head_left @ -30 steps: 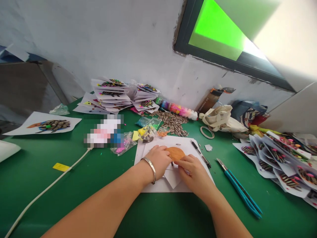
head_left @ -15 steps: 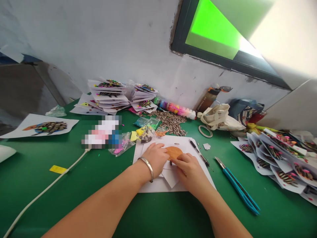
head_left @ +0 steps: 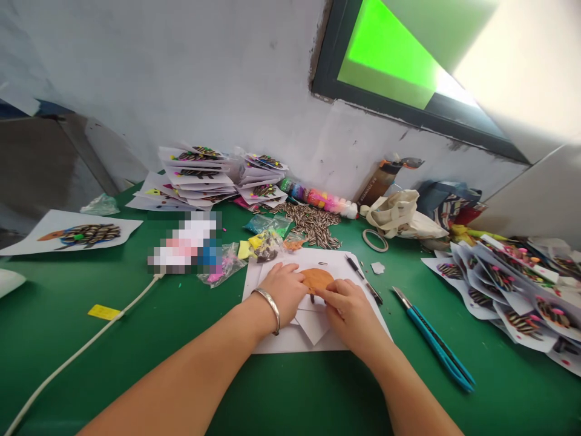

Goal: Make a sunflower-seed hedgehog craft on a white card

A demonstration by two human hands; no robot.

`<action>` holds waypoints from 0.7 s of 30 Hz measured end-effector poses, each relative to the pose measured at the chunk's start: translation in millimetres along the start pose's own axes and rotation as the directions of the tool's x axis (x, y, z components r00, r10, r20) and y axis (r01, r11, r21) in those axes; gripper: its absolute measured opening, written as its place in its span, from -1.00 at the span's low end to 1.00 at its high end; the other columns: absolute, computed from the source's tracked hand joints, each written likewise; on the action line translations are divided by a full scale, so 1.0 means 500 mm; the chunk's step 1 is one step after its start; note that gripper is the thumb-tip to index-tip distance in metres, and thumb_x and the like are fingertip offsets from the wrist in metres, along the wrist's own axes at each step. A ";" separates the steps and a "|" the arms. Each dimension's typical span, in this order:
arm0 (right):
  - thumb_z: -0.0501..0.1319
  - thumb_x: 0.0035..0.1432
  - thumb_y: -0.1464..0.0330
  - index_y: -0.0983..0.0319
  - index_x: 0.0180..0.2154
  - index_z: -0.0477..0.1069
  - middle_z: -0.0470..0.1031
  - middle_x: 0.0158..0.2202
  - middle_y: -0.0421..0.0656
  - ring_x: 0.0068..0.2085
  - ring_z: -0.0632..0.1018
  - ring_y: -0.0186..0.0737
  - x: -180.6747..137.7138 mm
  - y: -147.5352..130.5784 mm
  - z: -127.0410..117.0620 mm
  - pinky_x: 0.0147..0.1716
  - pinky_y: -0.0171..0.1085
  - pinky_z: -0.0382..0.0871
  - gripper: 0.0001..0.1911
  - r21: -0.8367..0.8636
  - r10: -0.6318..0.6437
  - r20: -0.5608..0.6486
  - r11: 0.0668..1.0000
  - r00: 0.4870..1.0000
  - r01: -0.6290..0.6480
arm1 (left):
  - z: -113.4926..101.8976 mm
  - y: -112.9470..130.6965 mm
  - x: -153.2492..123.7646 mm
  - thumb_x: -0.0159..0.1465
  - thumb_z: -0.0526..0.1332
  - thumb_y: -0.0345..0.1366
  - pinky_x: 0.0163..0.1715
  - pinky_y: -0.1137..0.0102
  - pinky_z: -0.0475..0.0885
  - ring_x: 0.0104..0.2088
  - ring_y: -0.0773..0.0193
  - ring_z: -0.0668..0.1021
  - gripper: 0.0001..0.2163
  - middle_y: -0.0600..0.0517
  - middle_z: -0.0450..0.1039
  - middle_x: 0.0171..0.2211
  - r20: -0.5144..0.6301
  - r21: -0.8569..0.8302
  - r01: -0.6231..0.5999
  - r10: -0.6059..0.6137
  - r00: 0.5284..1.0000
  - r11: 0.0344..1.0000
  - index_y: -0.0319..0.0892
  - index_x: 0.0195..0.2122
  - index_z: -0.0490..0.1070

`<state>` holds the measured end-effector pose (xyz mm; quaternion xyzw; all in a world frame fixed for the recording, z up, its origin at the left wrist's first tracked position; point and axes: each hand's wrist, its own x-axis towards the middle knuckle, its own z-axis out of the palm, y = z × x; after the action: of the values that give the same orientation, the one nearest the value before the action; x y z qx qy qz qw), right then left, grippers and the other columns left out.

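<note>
A flat, rounded piece of orange modelling clay lies on white paper in front of me. Short dark pieces, perhaps seeds, show just below its lower edge. My left hand, with a silver bangle at the wrist, rests at the clay's left side, fingers stretched out and fingertips touching it. From the right, my right hand lays an extended finger along the clay's lower right edge; its other fingers are bent and partly hidden. Both thumbs are hard to see. A small loose sheet lies between my wrists.
A pen lies at the paper's right edge, beside a teal cutter. Beyond are clay bags, a sunflower seed heap and a tape roll. Stacked seed pictures stand behind; more lie right. A white cable crosses left.
My right hand has shifted slightly, its finger still against the clay's lower edge. The left hand stays at the clay's left side. The whole view has moved very slightly.
</note>
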<state>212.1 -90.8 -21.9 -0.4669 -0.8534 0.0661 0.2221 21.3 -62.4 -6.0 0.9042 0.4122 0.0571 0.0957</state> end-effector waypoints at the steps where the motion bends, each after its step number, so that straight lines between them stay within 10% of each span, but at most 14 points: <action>1: 0.07 0.15 0.58 0.12 -0.12 0.57 0.42 -0.36 -0.10 -0.30 0.37 -0.18 0.000 -0.001 0.000 -0.28 -0.19 0.26 -0.59 -0.006 -0.004 0.012 1.000 1.000 0.004 | -0.001 0.000 0.000 0.17 0.17 -0.45 0.06 0.05 0.27 0.14 -0.08 0.36 -0.75 -0.07 0.55 -0.17 0.004 0.004 0.003 -0.003 1.000 1.000 -0.10 -0.18 0.55; 21: 0.08 0.16 0.56 0.13 -0.13 0.58 0.42 -0.38 -0.10 -0.30 0.38 -0.17 0.003 -0.002 -0.003 -0.29 -0.19 0.25 -0.62 -0.019 0.014 0.061 1.000 0.998 -0.013 | -0.002 0.001 0.000 0.15 0.18 -0.46 0.04 0.06 0.29 0.10 -0.07 0.37 -0.75 -0.08 0.54 -0.18 0.021 -0.004 0.004 -0.004 1.000 1.000 -0.11 -0.18 0.54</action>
<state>211.2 -90.4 -19.8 -0.4726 -0.8572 0.0739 0.1910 21.4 -62.4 -4.8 0.9038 0.4127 0.0483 0.1021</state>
